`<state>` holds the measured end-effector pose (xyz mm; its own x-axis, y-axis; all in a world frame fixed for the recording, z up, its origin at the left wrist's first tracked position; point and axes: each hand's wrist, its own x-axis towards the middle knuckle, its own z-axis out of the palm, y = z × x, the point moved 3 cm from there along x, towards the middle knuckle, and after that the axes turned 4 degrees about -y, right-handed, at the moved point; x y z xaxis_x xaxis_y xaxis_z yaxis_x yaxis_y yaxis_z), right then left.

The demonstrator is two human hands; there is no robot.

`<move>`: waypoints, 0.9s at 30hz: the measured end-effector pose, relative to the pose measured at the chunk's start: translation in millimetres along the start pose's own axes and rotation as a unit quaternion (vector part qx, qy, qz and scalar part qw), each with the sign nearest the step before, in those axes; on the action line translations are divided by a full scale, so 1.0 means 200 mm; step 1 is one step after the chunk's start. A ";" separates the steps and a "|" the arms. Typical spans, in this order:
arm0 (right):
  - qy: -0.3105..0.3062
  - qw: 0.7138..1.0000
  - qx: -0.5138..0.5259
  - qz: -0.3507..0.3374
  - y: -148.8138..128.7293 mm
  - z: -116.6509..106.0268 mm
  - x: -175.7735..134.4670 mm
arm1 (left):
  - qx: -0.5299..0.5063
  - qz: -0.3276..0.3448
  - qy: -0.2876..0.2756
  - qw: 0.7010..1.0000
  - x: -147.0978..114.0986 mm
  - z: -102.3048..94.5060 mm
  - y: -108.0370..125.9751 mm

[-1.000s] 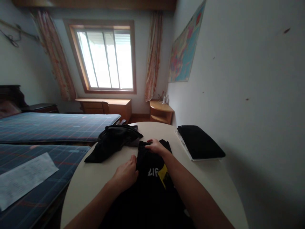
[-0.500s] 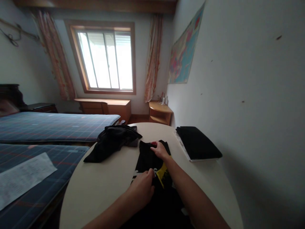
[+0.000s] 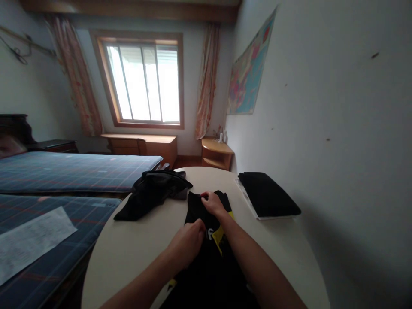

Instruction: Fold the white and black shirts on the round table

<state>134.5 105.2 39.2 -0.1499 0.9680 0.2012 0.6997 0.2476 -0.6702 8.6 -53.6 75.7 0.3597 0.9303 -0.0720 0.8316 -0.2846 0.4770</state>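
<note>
A black shirt point(image 3: 212, 274) with white lettering and yellow patches lies lengthwise on the table in front of me, its collar end pointing away. At the collar, my right hand point(image 3: 213, 205) is closed, thumb and fingers pinching the cloth near the neck opening. Nearer to me, my left hand point(image 3: 192, 237) is closed in a pinch on the front of the shirt, beside the white letters. What exactly lies between its fingertips is hidden. My forearms cover parts of the shirt's sides.
The round cream table point(image 3: 128, 249) holds a crumpled black garment point(image 3: 154, 189) at the back left and a folded black cloth point(image 3: 268, 195) on something white at the right. Beds with plaid mattresses point(image 3: 80, 169) stand left, one bearing a paper sheet point(image 3: 35, 240). A wall point(image 3: 347, 171) runs along the right.
My left hand has moved a little away from me and left, up the shirt's front. My right hand stays at the collar, now covering the red spot there more.
</note>
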 end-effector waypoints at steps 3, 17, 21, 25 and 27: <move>-0.010 0.999 -0.041 0.002 -0.02 0.02 0.01 | 0.041 -0.037 0.051 0.997 0.05 -0.02 -0.11; -0.012 0.992 -0.116 0.056 -0.14 0.18 0.20 | 0.083 -0.087 0.087 0.989 0.11 -0.01 -0.31; -0.020 0.992 -0.112 0.052 -0.11 0.16 0.20 | 0.074 -0.084 0.087 0.990 0.12 0.00 -0.32; -0.016 0.992 -0.125 0.014 -0.12 0.11 0.12 | 0.065 -0.058 0.109 0.990 0.12 0.00 -0.32; -0.006 0.990 -0.140 -0.005 -0.14 0.07 0.06 | 0.056 -0.016 0.122 0.991 0.12 0.01 -0.31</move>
<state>102.7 110.9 49.7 -0.1639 0.9666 0.1971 0.8638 0.2371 -0.4446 -34.3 -13.5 42.9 0.2300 0.9639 0.1344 0.8875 -0.2644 0.3775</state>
